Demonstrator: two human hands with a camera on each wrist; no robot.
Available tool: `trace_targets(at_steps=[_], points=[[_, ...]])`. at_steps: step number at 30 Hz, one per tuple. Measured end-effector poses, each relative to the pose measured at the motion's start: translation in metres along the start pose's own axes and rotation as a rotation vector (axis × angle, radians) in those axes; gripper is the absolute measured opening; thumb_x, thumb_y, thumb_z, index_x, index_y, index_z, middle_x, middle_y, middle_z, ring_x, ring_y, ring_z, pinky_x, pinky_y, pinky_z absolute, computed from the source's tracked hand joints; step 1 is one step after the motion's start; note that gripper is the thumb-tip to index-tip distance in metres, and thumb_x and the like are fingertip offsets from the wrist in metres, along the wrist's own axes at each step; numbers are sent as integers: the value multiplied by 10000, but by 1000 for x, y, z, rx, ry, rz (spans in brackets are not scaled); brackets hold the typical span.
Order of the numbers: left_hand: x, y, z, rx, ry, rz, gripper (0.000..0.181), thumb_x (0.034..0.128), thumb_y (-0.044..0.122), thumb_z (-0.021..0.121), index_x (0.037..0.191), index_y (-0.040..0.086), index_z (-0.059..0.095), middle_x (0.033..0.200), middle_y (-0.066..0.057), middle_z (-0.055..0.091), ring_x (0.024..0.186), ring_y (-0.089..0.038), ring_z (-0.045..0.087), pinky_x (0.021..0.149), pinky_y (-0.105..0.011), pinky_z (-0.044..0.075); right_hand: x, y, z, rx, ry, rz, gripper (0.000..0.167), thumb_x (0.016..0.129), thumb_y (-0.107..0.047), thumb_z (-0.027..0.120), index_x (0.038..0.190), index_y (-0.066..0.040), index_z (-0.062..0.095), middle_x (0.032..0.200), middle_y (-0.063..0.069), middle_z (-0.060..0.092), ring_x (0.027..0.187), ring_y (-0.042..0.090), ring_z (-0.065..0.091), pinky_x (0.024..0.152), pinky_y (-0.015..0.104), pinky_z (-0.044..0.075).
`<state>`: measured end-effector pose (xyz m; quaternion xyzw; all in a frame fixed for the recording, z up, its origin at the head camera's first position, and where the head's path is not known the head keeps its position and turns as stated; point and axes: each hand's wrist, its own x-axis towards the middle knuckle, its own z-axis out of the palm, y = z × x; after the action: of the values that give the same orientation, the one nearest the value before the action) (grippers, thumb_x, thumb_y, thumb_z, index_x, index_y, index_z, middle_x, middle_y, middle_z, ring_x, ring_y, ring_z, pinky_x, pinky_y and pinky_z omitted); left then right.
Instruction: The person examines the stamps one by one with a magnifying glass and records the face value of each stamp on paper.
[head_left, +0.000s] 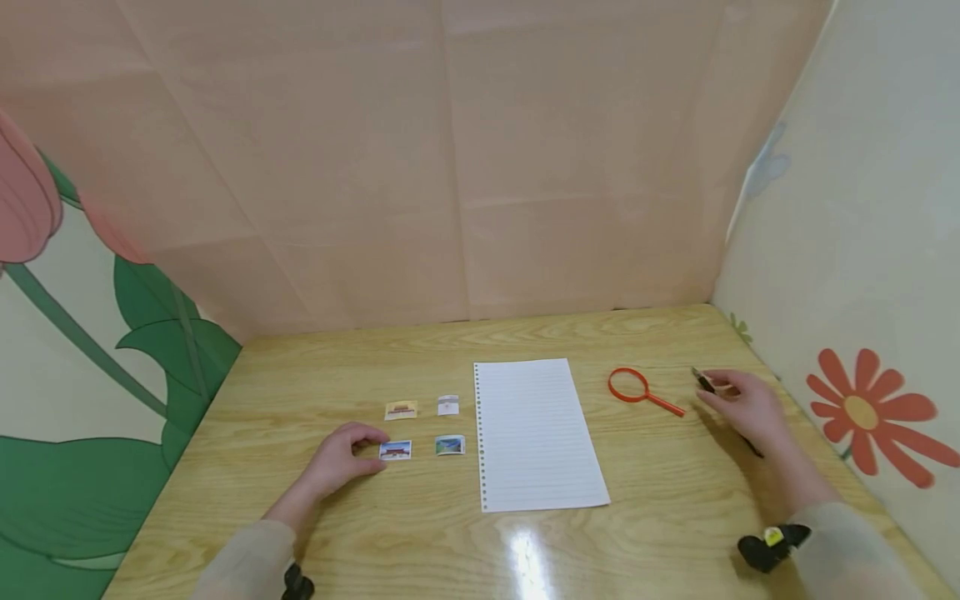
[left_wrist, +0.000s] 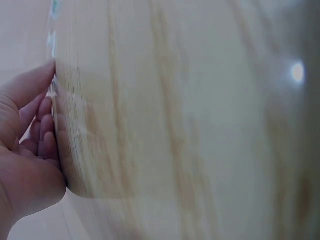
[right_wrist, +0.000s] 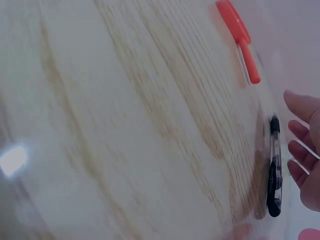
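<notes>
At the left end of a small stamp-like picture of a red building (head_left: 395,451) is my left hand (head_left: 343,455), thumb and forefinger spread at its corners. Whether they touch it I cannot tell. In the left wrist view the same hand (left_wrist: 30,135) rests low at the tabletop. A black pen with a clear barrel (right_wrist: 275,167) lies on the table beside my right hand (right_wrist: 306,150), whose loosely bent fingers show a gap from it in the right wrist view. In the head view that hand (head_left: 750,408) hides the pen's middle.
Three more small pictures lie nearby: a yellow one (head_left: 401,410), a grey-and-white one (head_left: 447,405) and a landscape (head_left: 450,446). Lined, punched paper (head_left: 536,433) occupies the middle of the wooden table (head_left: 360,533). A red magnifying glass (head_left: 666,406) lies between paper and pen.
</notes>
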<state>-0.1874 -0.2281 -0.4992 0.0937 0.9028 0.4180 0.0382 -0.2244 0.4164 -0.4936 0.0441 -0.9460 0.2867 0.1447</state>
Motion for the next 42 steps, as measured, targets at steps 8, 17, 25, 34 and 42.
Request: trace_targets(at_steps=[8,17,25,34,42], points=[[1,0,0,-16,-2,-3,300,764,136,860,1043,145,750,1103,-2,651,1049,-217,563,946,-434,425,2,18,1,-13,-66,6,536,928,-256,712,1299,99,559,1129,349,606,963,511,600,782,615,473],[1,-2,1,-3,4,3,298,762,142,863,1037,147,750,1095,5,655,1051,-218,569,949,-437,427,2,33,3,-5,-88,22,629,918,-305,716,1351,106,515,1191,364,582,1036,521,555,834,615,424],[1,-2,1,-6,-1,13,301,762,128,860,1042,137,750,1089,4,654,1032,-205,569,929,-411,439,-3,31,7,-47,-50,35,608,906,-312,724,1311,107,547,1213,389,504,1079,533,446,877,631,333],[1,-3,1,-2,-4,21,297,765,128,858,1041,136,749,1091,3,655,1037,-209,569,927,-410,441,-6,29,11,-78,-2,43,459,926,-243,708,1218,99,615,1065,314,587,969,459,503,801,572,371],[1,-2,1,-5,-5,16,296,768,124,856,1043,135,748,1089,6,655,1042,-211,569,937,-421,436,-8,25,12,-61,62,22,303,915,-109,696,1148,81,661,945,241,629,880,398,540,714,457,392]])
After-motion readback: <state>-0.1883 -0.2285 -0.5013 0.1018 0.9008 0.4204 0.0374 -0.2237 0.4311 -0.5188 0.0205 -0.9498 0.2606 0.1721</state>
